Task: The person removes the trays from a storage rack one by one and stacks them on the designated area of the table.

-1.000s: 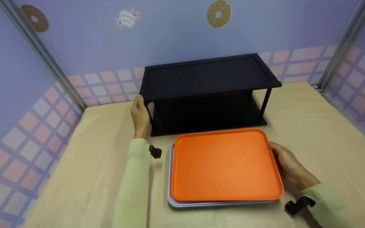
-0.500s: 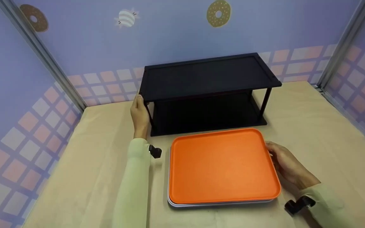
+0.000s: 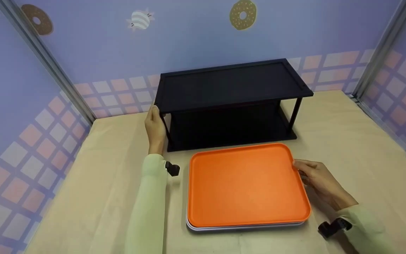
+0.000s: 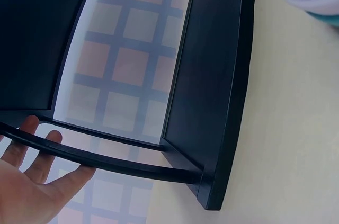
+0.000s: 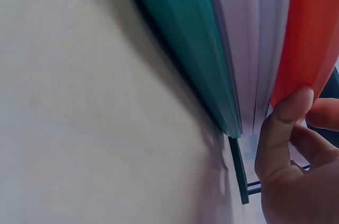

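Observation:
A black two-tier shelf [image 3: 231,84] stands at the back of the table. My left hand [image 3: 155,127] holds it at the front left corner, the thumb at the upper board's edge. In the left wrist view, the fingers [image 4: 39,163] reach behind a dark post [image 4: 106,158]. In front of the shelf an orange tray [image 3: 247,185] lies on top of a stack. My right hand [image 3: 321,181] pinches this tray's right rim. From the right wrist, pale lilac trays [image 5: 254,49] and a teal tray [image 5: 185,38] show under the orange one [image 5: 312,28].
A beige cloth [image 3: 118,190] covers the table. Patterned walls [image 3: 189,38] rise at the back and both sides, with metal posts [image 3: 44,60] in the corners. The stack's far edge lies close before the shelf's lower board [image 3: 189,143].
The orange tray has shifted slightly left and toward me, covering more of the trays beneath. My right hand has shifted its fingers on the rim. My left hand has stayed at the shelf.

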`<state>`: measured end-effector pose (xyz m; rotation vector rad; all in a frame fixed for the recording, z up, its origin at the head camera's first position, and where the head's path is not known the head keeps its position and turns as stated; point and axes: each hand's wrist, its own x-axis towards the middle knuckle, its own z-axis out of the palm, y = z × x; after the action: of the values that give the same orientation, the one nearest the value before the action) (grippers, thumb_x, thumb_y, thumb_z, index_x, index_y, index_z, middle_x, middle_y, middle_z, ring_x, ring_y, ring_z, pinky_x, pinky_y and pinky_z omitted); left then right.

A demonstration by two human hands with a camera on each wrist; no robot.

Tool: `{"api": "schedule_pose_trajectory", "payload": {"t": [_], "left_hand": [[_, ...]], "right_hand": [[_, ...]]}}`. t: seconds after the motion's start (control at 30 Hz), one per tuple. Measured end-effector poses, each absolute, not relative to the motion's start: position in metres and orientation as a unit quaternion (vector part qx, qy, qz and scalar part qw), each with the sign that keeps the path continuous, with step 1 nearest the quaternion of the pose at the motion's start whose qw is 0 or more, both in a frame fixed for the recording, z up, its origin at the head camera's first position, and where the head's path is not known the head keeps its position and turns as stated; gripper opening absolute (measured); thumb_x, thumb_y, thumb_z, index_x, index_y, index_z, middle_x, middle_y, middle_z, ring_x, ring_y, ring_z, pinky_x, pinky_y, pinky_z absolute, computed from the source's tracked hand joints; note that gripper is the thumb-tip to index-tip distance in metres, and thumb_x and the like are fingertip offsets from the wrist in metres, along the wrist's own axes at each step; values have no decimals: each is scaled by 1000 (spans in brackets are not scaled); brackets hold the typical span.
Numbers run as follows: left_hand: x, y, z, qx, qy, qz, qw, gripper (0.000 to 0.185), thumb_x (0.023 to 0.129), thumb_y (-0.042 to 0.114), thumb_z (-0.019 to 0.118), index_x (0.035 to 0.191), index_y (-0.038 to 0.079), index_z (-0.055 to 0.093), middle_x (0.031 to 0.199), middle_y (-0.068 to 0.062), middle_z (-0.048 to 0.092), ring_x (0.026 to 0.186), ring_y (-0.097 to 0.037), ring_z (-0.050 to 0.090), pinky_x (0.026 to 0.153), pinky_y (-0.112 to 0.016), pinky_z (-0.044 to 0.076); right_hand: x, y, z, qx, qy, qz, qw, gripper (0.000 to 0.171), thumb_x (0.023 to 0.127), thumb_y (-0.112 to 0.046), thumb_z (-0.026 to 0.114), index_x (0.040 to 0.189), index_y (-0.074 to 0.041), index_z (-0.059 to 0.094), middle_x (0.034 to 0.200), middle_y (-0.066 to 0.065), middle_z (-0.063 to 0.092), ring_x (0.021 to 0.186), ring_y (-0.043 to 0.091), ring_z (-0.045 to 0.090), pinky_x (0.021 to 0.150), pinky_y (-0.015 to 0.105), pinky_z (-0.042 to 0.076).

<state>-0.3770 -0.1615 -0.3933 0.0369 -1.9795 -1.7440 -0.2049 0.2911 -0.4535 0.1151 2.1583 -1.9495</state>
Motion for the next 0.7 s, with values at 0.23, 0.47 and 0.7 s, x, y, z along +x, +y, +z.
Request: {"api": "schedule_pose_trajectory", "payload": {"t": [0.23, 0.47, 0.7], "left_hand": [[-379, -161, -393, 13, -726, -638, 256, 45, 113, 28, 35, 137, -1, 59, 154, -14, 49, 142, -19, 44, 119, -29, 36], [-378, -159, -391, 3, -727, -634, 263, 45, 113, 24, 36, 150, 2, 51, 158, -14, 45, 148, -22, 40, 122, -31, 34], [-376, -161, -393, 9, -733, -628, 261, 47, 113, 28, 35, 149, 3, 52, 158, -13, 45, 146, -21, 42, 122, -32, 35]], "right_hand": [[-206, 293, -457, 67, 734, -669, 99, 61, 99, -37, 68, 142, 5, 57, 95, -5, 75, 79, 9, 70, 64, 23, 59], [-205, 293, -457, 74, 761, -636, 105, 54, 98, -43, 69, 128, 2, 66, 101, -3, 72, 86, 12, 71, 74, 29, 63], [-206, 291, -457, 60, 776, -617, 112, 49, 98, -39, 69, 123, 2, 66, 97, -3, 70, 83, 10, 67, 70, 24, 61]]}}
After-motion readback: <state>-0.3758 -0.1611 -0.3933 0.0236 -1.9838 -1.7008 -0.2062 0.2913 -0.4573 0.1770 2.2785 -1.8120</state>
